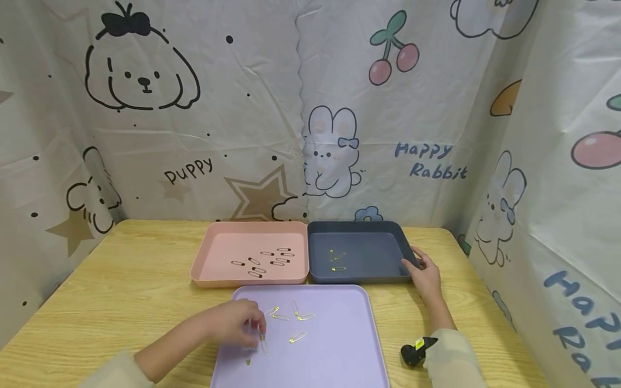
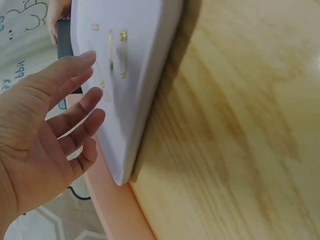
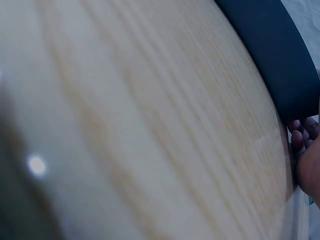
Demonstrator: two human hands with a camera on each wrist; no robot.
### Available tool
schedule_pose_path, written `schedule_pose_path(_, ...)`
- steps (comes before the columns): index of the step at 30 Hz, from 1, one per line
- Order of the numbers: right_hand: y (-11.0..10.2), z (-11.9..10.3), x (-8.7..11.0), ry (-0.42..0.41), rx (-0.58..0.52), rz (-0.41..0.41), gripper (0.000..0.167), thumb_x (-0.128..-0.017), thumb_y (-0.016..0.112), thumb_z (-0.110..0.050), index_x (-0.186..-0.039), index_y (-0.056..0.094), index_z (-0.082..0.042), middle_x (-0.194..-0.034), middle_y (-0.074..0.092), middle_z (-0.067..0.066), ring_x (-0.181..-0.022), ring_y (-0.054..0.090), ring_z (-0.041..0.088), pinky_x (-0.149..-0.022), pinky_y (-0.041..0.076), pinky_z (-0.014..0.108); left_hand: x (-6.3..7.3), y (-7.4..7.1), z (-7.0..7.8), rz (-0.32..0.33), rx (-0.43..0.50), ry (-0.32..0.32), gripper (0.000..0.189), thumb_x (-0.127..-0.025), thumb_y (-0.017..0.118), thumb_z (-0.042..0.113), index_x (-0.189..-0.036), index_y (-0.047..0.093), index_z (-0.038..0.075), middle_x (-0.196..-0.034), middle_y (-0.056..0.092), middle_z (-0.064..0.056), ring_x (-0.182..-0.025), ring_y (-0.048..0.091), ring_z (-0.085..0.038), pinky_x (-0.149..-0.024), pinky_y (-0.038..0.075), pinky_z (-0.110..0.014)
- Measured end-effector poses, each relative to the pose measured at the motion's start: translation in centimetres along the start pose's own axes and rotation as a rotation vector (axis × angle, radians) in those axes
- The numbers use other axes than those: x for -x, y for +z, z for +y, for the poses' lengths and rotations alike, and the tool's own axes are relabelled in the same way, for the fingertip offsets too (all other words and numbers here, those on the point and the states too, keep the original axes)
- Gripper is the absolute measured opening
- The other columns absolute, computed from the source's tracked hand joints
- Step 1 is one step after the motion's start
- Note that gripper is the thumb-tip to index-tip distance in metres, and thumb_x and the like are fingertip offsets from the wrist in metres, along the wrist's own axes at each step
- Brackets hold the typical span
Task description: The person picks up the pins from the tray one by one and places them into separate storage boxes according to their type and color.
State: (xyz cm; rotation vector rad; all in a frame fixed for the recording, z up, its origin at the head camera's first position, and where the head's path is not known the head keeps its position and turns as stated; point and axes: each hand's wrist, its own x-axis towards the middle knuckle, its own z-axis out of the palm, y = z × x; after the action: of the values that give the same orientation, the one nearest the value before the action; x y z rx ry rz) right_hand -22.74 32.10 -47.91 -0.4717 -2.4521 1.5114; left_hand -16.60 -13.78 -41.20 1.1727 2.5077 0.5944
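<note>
My left hand [image 1: 241, 324] hovers low over the left part of a lilac tray [image 1: 339, 334], fingers loosely bent. In the left wrist view, nothing shows between its fingertips [image 2: 95, 94]. Close by them lies a gold safety pin [image 1: 263, 345]; another gold pin [image 1: 249, 361] sits just below the hand. Several more gold safety pins [image 1: 298, 337] are scattered on this tray. My right hand [image 1: 428, 276] grips the right wall of a dark blue tray [image 1: 359, 279], thumb over the rim and fingers outside. Inside that tray are several gold safety pins [image 1: 339, 269].
Left of the dark tray, a pink tray [image 1: 204, 269] holds several black safety pins [image 1: 259, 270]. All three trays stand close together on a wooden table [image 1: 121, 291]. A black device [image 1: 416, 351] is at the right sleeve. Printed curtains [image 1: 262, 124] hang behind and beside the table.
</note>
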Motion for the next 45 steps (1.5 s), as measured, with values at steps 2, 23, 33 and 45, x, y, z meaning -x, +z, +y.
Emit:
schedule_pose_path(2,0.0,0.0,0.1,0.003,-0.003,0.004,0.055,-0.090,0.061,-0.030,-0.141,0.042,-0.019,-0.129,0.049,0.016,-0.113,0.045,0.024,-0.077,0.039,0.017,0.3,0.3,0.0,-0.012,-0.025,0.006,0.016,-0.071,0.075,0.022,-0.084,0.067,0.023,-0.078,0.053,0.012,-0.076,0.047,0.000,-0.068,0.040,-0.018)
schedule_pose_path(23,0.0,0.1,0.0,0.006,0.003,0.013,0.055,-0.090,0.060,-0.030,-0.141,0.042,-0.021,-0.130,0.050,0.014,-0.113,0.046,0.022,-0.073,0.036,0.010,1.6,1.1,-0.5,-0.039,-0.058,-0.020,0.009,-0.070,0.076,0.021,-0.072,0.068,0.025,-0.070,0.048,0.018,-0.067,0.041,0.004,-0.062,0.037,-0.014)
schedule_pose_path(33,0.0,-0.1,0.1,-0.001,0.018,0.021,0.056,-0.090,0.061,-0.033,-0.141,0.043,-0.019,-0.127,0.051,0.015,-0.107,0.046,0.020,-0.074,0.038,0.015,1.6,1.1,-0.4,-0.028,-0.152,-0.009,0.010,-0.074,0.073,0.023,-0.068,0.065,0.026,-0.069,0.045,0.019,-0.068,0.036,0.004,-0.063,0.033,-0.015)
schedule_pose_path(45,-0.1,-0.2,0.0,0.010,0.009,0.017,0.056,-0.090,0.061,-0.032,-0.141,0.043,-0.020,-0.128,0.050,0.015,-0.109,0.045,0.020,-0.074,0.036,0.013,1.4,1.6,-0.9,0.071,0.049,-0.087,0.013,-0.079,0.067,0.018,-0.071,0.058,0.022,-0.071,0.046,0.014,-0.067,0.041,0.003,-0.061,0.039,-0.017)
